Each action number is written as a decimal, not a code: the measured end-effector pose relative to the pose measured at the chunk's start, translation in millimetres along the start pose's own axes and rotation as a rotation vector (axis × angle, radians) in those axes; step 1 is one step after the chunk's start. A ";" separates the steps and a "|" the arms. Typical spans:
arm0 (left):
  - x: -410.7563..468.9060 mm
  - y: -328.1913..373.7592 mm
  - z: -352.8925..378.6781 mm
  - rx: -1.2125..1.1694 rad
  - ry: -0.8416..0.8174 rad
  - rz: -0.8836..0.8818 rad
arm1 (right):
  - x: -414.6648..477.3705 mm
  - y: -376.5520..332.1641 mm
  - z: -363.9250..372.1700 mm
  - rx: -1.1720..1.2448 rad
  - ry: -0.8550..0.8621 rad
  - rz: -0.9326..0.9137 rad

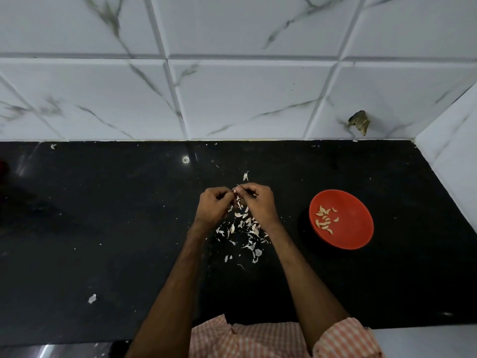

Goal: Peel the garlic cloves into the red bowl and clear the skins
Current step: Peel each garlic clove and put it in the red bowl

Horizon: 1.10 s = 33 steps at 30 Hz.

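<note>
We're pinching a garlic clove (234, 191) between left hand (213, 205) and right hand (256, 202), fingers curled tight on it above the skins (245, 228). Best peeling from the tip, then dropping it in the red bowl (356, 241) to our right.

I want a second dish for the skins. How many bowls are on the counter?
1: the red bowl, on the black counter right of the right hand, holding peeled cloves. A dim reddish shape at the left edge might be another.
</note>
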State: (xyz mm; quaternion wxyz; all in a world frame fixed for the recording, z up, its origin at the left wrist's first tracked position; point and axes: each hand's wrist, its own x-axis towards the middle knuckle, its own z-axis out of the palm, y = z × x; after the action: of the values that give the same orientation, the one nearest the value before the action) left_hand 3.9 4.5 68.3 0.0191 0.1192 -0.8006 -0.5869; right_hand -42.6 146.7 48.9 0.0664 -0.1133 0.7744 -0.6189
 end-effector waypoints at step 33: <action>11.9 -0.7 11.5 0.244 0.028 0.144 | 4.5 -15.0 -2.1 0.065 0.072 0.125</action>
State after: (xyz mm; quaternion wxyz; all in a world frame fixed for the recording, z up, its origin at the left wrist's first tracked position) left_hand -9.5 12.5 62.8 0.0579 0.0710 -0.8722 -0.4806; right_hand -46.1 144.4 64.2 0.0805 -0.0403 0.7615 -0.6419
